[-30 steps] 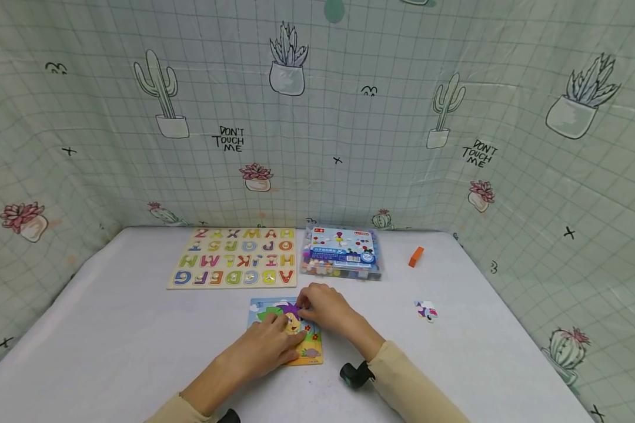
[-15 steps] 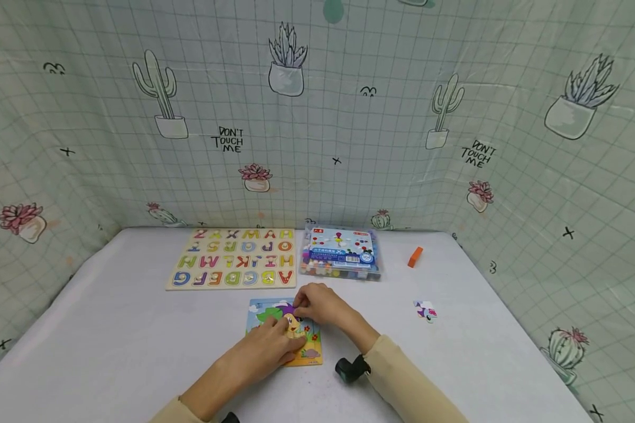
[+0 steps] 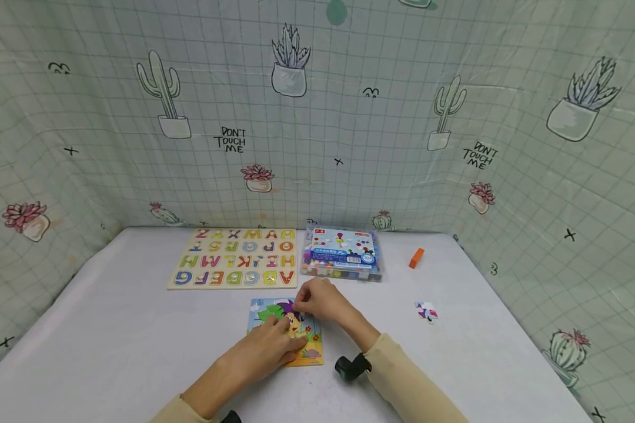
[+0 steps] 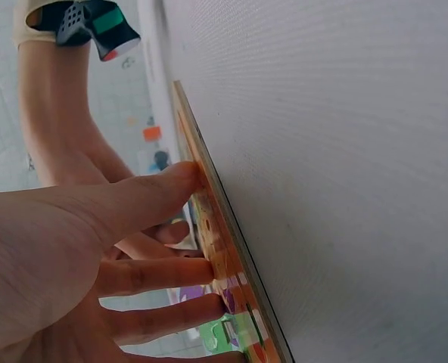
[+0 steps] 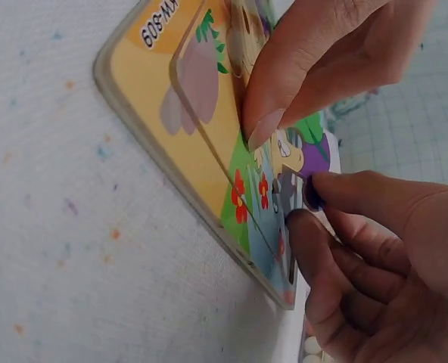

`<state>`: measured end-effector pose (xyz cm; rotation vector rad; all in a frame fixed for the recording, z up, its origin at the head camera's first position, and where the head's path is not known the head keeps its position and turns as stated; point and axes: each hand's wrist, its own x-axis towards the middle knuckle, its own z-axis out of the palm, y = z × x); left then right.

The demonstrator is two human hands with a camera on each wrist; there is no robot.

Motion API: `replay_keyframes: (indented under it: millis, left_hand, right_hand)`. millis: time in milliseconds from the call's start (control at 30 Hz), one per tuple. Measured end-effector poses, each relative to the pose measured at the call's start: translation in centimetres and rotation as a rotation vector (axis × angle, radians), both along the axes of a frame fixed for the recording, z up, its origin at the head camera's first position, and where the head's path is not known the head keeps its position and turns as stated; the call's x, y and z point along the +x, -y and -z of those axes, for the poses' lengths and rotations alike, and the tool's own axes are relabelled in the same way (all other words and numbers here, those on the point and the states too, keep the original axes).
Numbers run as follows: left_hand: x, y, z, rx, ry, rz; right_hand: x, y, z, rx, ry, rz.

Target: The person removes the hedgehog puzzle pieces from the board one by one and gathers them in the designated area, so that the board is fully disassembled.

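Note:
A jigsaw puzzle (image 3: 313, 345) in a thin board frame lies flat on the table, with a cartoon figure, red flowers and a green leaf on it. My left hand (image 3: 267, 346) rests on its lower left part, fingers stretched over the picture. In the left wrist view, the thumb of that hand (image 4: 80, 257) touches near the board's edge. At the puzzle's upper right, my right hand (image 3: 323, 301) pinches a small dark purple puzzle piece (image 5: 312, 193) between thumb and forefinger, mostly hidden by them. A dark gap in the picture shows under those fingertips in the right wrist view.
A loose puzzle piece (image 3: 427, 312) lies to the right on the white table (image 3: 111, 341). Behind the puzzle are a wooden alphabet board (image 3: 233, 258) and a clear box of coloured parts (image 3: 341, 254). An orange block (image 3: 416, 258) lies at the back right.
My right hand has shifted slightly left along the puzzle's upper right, still pinching the piece. My left hand has stayed almost in place on the puzzle.

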<state>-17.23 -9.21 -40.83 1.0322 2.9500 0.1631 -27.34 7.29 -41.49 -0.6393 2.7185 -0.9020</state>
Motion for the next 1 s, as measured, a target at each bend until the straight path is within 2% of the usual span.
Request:
replay_keyframes:
  millis: [300, 633, 733, 867, 933, 1000]
  left_hand:
    - [-0.06, 0.0, -0.04, -0.004, 0.009, -0.004]
    - [-0.07, -0.14, -0.16, -0.027, 0.014, -0.013]
    - [0.05, -0.02, -0.01, 0.011, 0.024, -0.067]
    - [0.33, 0.17, 0.29, 0.086, 0.059, -0.208]
    - [0.37, 0.29, 0.34, 0.095, 0.069, -0.259]
    - [0.35, 0.47, 0.32, 0.083, 0.083, -0.282]
  right_hand:
    - [-0.13, -0.22, 0.26, -0.11, 0.033, -0.005]
    - [-0.17, -0.35, 0.22, -0.111, 0.024, -0.045]
    - [-0.16, -0.4, 0.34, -0.111, 0.018, -0.056]
    - [-0.17, -0.46, 0.48, -0.11, 0.014, -0.073]
    - [-0.23, -0.53, 0.46, -0.111, 0.015, -0.072]
    - [-0.29, -0.64, 0.4, -0.114, 0.019, -0.07]
